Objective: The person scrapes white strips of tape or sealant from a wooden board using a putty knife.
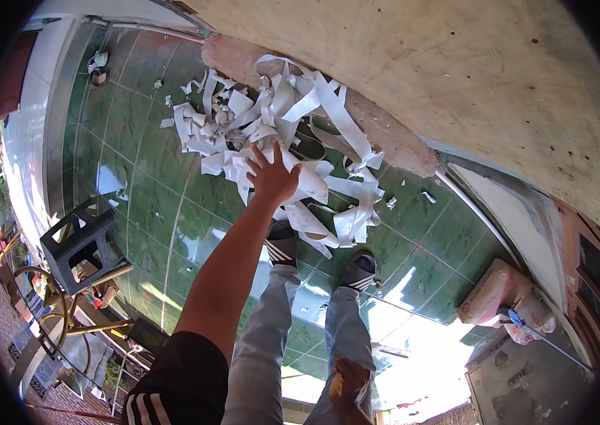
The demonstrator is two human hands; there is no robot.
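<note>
My left hand (271, 177) reaches forward with its fingers spread, over a pile of white strips (282, 106) that look like paper or thin sheet. The strips lie tangled and curled on the floor, some wide, some torn into small bits. My palm overlaps a broad white piece (310, 185) at the near side of the pile. Down beside my right leg, my right hand (351, 382) is closed around a small yellow object (336, 384), mostly hidden by the fingers; I cannot tell what it is.
Green floor tiles (151, 191) carry scattered white scraps. A pale stained wall panel (455, 78) rises beyond the pile. To the left stands a dark plastic stool (80, 244); to the right, a printed sack (494, 292) and a blue-headed pole (516, 317). My sandals (361, 270) are close to the strips.
</note>
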